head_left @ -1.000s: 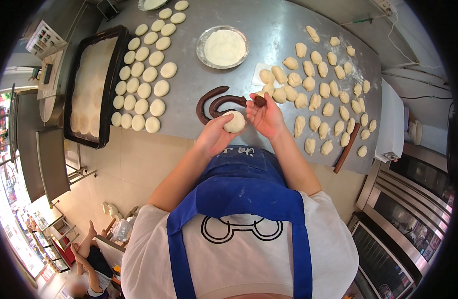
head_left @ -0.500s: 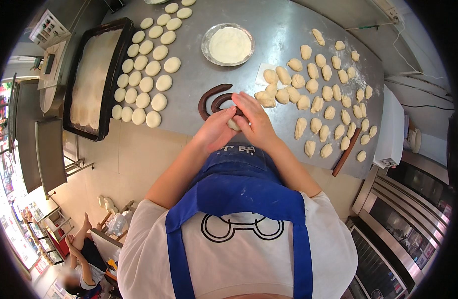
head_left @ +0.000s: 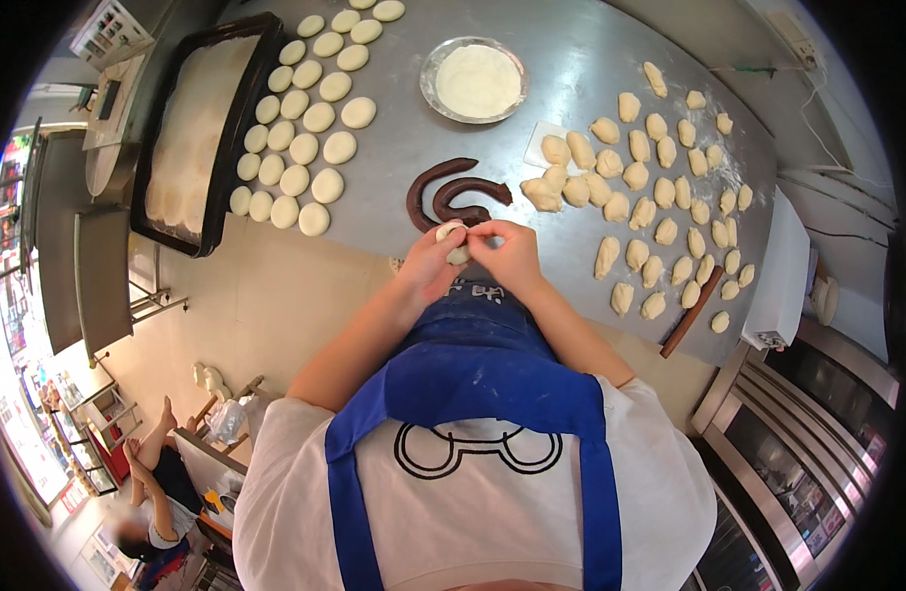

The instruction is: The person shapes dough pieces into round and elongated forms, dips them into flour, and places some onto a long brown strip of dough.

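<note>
My left hand [head_left: 432, 266] cups a small pale dough piece [head_left: 459, 255] near the table's front edge. A dark patch shows at the dough's top, perhaps filling. Thumb and fingers of my right hand [head_left: 507, 253] are pinched together at the dough's right edge; the fingertips partly hide what they grip. Just beyond my hands lies a curled dark brown rope of paste [head_left: 414, 202], bent into loops on the metal table [head_left: 374, 219]. Its near end runs close to my fingers.
Flat round dough discs [head_left: 303, 149] stand in rows at left beside a large black-rimmed baking tray [head_left: 221, 222]. A metal bowl of flour [head_left: 478, 82] sits beyond the paste. Many dough lumps [head_left: 642, 213] and a brown rolling pin [head_left: 691, 312] lie at right. A person [head_left: 162, 502] sits at lower left.
My hands were pressed together over the dough by the paste. Now they have drawn nearer to me and apart, the right fingers pinching the dough's edge. The view has shifted slightly.
</note>
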The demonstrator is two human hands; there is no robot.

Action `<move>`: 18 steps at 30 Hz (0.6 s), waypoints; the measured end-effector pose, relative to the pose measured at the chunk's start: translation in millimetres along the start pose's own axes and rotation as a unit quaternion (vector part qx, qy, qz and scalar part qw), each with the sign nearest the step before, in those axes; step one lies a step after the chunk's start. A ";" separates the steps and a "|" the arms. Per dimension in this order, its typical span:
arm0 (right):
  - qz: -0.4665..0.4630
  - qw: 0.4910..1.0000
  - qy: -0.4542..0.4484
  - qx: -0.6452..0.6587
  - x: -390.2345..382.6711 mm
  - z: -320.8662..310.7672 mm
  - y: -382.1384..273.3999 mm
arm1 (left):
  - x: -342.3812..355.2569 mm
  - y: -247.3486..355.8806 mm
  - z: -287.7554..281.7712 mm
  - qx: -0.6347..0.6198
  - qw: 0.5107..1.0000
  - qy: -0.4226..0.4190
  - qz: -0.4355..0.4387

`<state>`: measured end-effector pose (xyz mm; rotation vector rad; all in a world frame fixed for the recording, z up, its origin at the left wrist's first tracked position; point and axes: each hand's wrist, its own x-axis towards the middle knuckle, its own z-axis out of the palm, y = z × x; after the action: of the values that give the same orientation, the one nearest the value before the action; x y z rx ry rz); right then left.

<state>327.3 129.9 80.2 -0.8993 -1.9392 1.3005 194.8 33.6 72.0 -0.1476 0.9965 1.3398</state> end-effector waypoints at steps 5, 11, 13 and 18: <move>0.051 0.994 0.048 -0.081 11.5 5.1 67.0 | -2.4 8.9 -16.8 -0.084 0.995 0.045 0.006; -0.124 0.964 -0.018 -0.234 9.7 8.9 66.1 | -13.3 38.8 -6.9 -0.132 0.991 0.001 0.024; -0.080 0.990 0.015 -0.114 15.8 4.4 26.3 | -20.1 49.8 5.6 -0.126 0.992 -0.017 0.003; -0.131 0.986 -0.074 -0.075 40.7 15.2 7.4 | -17.5 45.4 35.7 -0.073 0.992 -0.100 0.018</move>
<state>293.4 157.3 73.5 -0.6051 -2.2092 1.1062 176.1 55.5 125.0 -0.1036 0.7364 1.4314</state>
